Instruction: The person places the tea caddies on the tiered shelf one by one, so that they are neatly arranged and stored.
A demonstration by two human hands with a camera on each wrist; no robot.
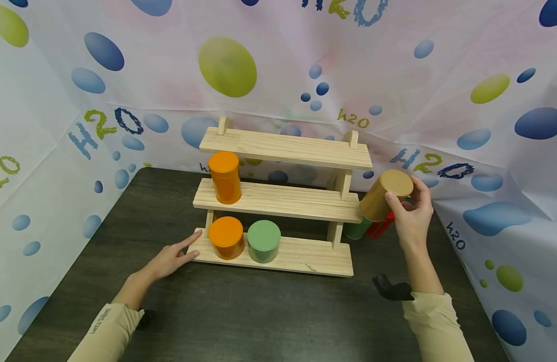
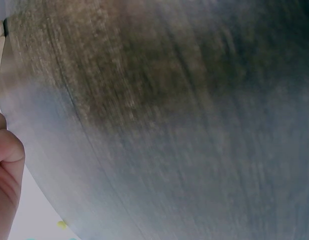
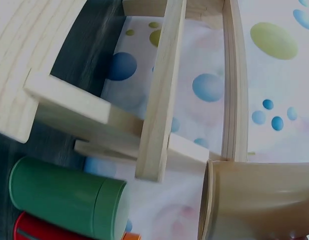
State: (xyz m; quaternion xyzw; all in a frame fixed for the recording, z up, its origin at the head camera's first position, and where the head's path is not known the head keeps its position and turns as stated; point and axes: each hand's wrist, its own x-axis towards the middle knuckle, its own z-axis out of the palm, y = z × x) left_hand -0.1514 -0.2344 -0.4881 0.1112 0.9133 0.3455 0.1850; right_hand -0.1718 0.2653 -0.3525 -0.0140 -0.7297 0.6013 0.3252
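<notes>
My right hand (image 1: 414, 213) grips a gold canister (image 1: 382, 193), held tilted beside the right end of a three-tier wooden shelf (image 1: 305, 251). Below it, a green canister (image 3: 64, 197) and a red canister (image 3: 42, 230) are partly hidden in the head view. With fingers fairly straight, my left hand (image 1: 170, 257) touches the left end of the bottom tier. Close by on that tier sit a short orange-lidded jar (image 1: 226, 239) and a short green-lidded jar (image 1: 264, 242). A tall orange canister (image 1: 225, 178) stands at the left of the middle tier.
The shelf stands on a dark wood-grain table (image 1: 260, 311). Behind and at both sides hangs a white curtain (image 1: 278, 65) with blue and green spots. The top tier (image 1: 283, 147) has a small upright post near each end.
</notes>
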